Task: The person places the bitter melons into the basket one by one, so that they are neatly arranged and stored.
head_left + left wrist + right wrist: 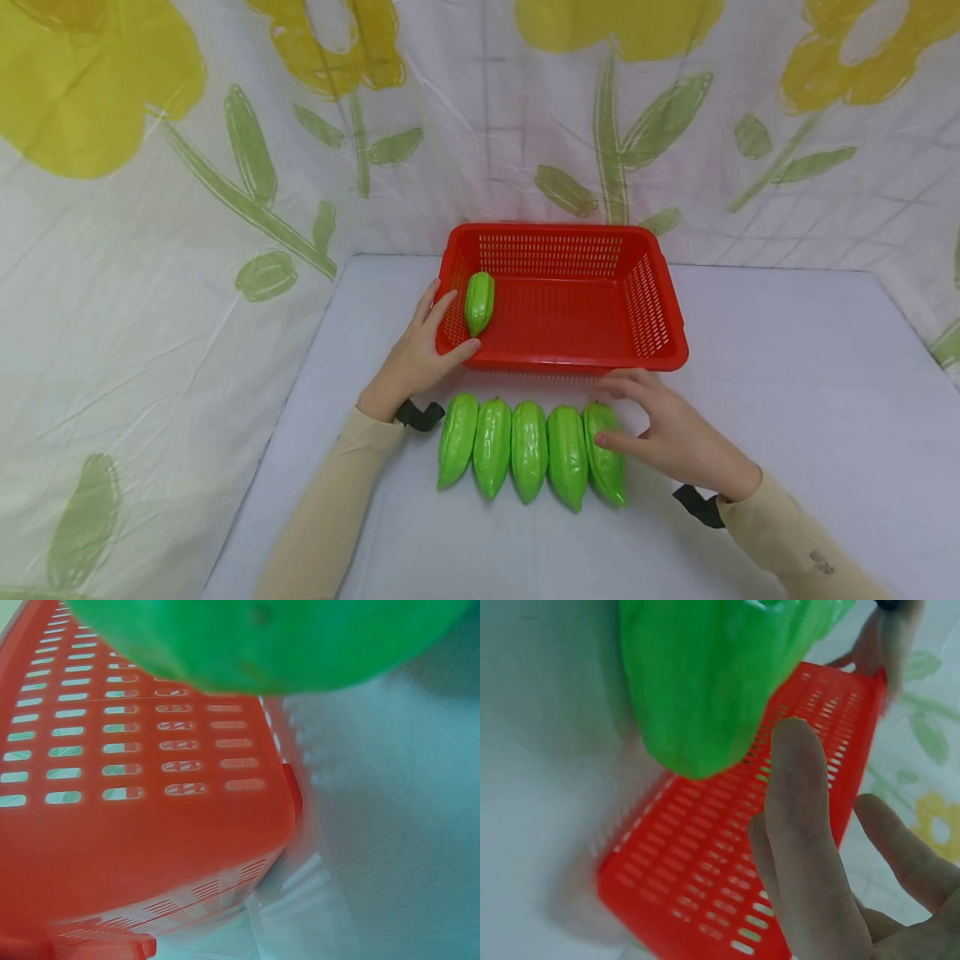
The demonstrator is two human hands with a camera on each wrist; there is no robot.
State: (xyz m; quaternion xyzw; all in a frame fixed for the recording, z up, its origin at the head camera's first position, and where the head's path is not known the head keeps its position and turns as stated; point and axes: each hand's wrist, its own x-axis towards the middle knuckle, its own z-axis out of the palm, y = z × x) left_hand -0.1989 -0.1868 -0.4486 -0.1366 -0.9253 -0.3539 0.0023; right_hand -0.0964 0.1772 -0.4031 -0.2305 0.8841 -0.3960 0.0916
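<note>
A row of several glossy green star fruits, long and ridged with pointed tips, lies on the table; the middle one point(529, 450) points toward me. Another star fruit point(480, 302) lies at the left end inside the red basket point(570, 360). My left hand point(420, 354) touches the basket's front left corner, its fingers by the left wall and its thumb at the front rim. Over the rightmost star fruit point(604, 467) hovers my right hand point(671, 429), thumb and fingers spread. In the right wrist view a gap shows between the fingers point(802, 817) and a star fruit point(697, 690).
The perforated basket stands at the back of a white-covered table point(787, 375). Behind and to the left hangs a white cloth point(465, 150) printed with yellow flowers and green leaves. Black straps point(701, 507) are on both wrists.
</note>
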